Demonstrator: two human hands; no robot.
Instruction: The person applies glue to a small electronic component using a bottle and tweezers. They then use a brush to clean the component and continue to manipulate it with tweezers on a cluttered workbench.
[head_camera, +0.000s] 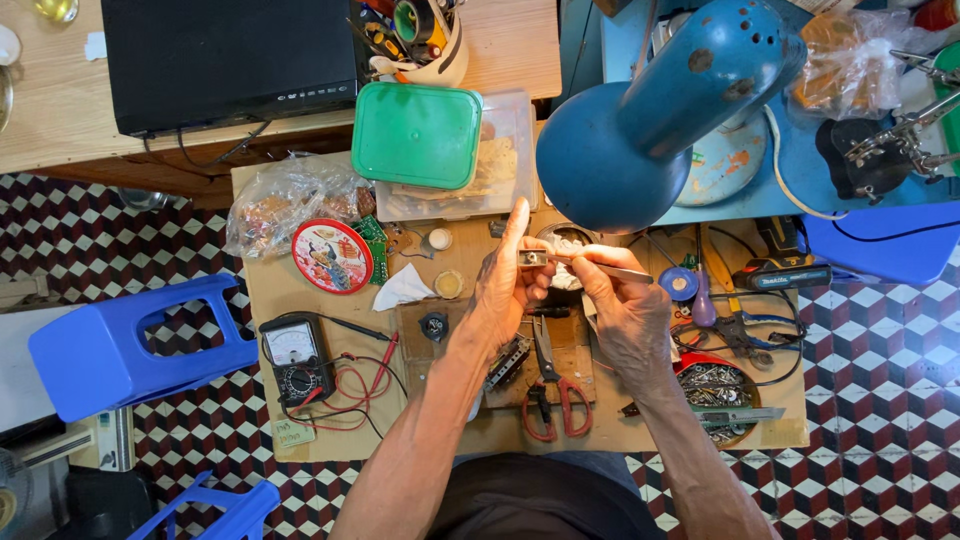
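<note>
Small metal part (533, 259): pinched in the left hand (503, 290), thumb raised, above the cardboard work mat's (270, 300) centre. Right hand (628, 312) closed on tweezers (612, 268), tips at the part. Step in hand, by appearance: fine probing; next calls for steady tips. At 6 o'clock, red-handled scissors (556, 392); at 9, analogue multimeter (294, 356); at 12, blue lamp (650, 130).

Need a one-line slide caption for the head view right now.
Left hand pinches a small metal part while the right hand works it with tweezers under a blue desk lamp.
</note>
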